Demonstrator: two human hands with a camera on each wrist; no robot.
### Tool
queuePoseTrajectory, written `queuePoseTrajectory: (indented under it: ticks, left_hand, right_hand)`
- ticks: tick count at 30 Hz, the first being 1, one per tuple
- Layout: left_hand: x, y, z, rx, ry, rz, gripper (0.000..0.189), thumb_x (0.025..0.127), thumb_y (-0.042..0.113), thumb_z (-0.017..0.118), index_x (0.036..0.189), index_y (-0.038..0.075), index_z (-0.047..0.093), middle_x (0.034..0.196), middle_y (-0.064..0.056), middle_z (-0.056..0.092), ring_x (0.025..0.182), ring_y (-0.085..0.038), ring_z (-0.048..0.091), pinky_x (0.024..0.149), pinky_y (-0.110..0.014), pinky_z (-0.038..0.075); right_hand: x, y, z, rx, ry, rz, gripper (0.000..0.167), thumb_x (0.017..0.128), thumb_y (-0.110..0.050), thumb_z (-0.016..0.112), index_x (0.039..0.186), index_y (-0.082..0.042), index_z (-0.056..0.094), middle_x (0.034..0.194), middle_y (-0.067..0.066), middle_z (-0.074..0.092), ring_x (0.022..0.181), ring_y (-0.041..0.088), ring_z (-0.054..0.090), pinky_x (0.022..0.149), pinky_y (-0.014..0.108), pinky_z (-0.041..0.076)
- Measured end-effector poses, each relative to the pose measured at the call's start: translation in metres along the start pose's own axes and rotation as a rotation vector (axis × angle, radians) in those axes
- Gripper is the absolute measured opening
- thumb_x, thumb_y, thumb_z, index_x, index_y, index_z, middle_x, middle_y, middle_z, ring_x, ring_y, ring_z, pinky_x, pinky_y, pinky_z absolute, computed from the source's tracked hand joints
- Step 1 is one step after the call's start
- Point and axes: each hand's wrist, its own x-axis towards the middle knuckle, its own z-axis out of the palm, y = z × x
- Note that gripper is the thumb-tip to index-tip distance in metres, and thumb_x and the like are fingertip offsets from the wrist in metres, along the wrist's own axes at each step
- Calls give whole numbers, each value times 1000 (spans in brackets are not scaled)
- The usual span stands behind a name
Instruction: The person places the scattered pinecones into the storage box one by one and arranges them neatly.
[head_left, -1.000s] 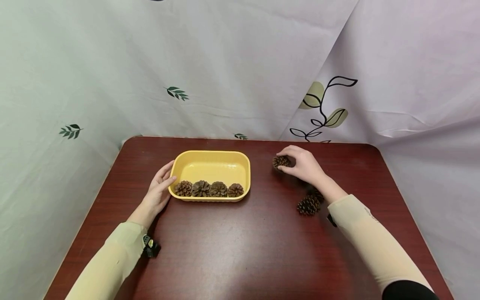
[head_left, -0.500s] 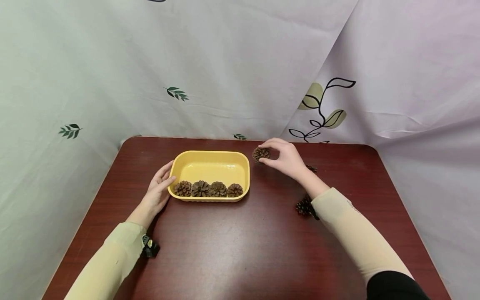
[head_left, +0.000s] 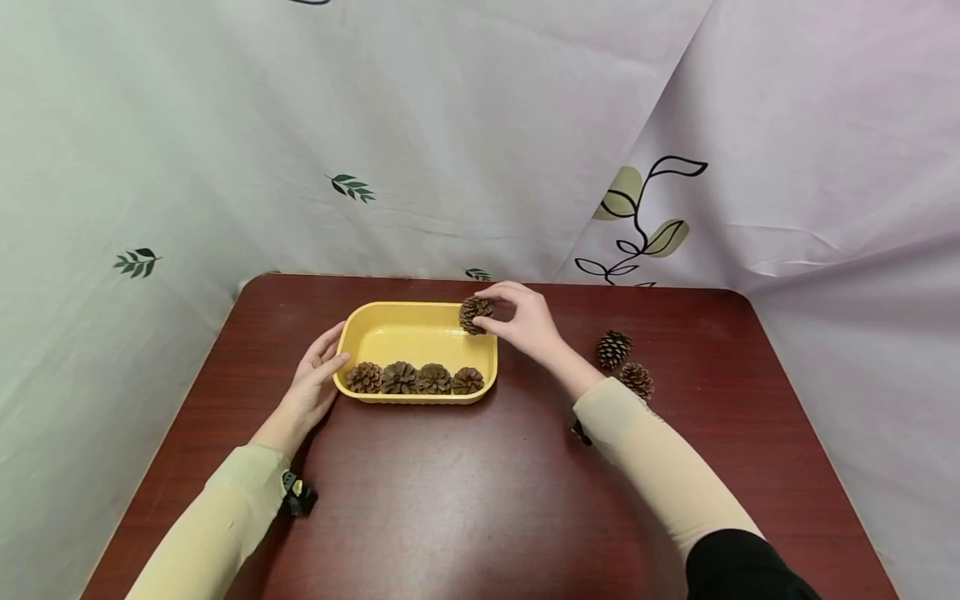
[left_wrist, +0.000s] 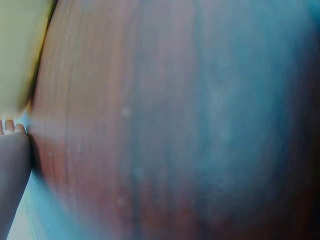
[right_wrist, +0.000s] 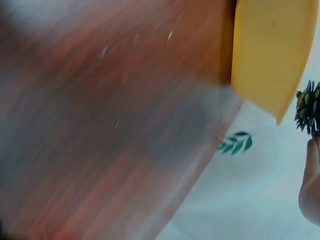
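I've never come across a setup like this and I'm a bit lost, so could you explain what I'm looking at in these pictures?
There's no machine here: these are a person's bare hands. The wide picture comes from a camera worn on the head, looking forward and down. The other two come from wrist cameras: the left mostly sees tabletop, the right sees a side of the tray.

On the reddish-brown table sits a yellow tray, with four pine cones in a row along its near side. The left hand holds the tray's left end. The right hand pinches another pine cone at the tray's far right corner. Two loose pine cones show farther right; the sleeve may hide more.
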Motion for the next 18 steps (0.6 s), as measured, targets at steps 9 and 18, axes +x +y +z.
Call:
queuePoseTrajectory:
  ticks: [9,18]
  left_hand:
    - [0,1,0,21,2,-13,54,108,-4,49,158,16,43,144,14,62,129,-4,61,100,-18,54]
    - [0,1,0,39,8,-30,57,109,-3,49,161,15,38,143,16,60,129,-2,60,100,-18,53]
  right_hand:
    - [8,-11,31,57,-44,57,39,87,-13,90,123,-5,78,123,11,76,118,28,71,105,31,58]
    - [14,-21,57,101,-88,91,37,88,-15,89,123,-8,78,122,8,76,118,24,72,103,22,57]
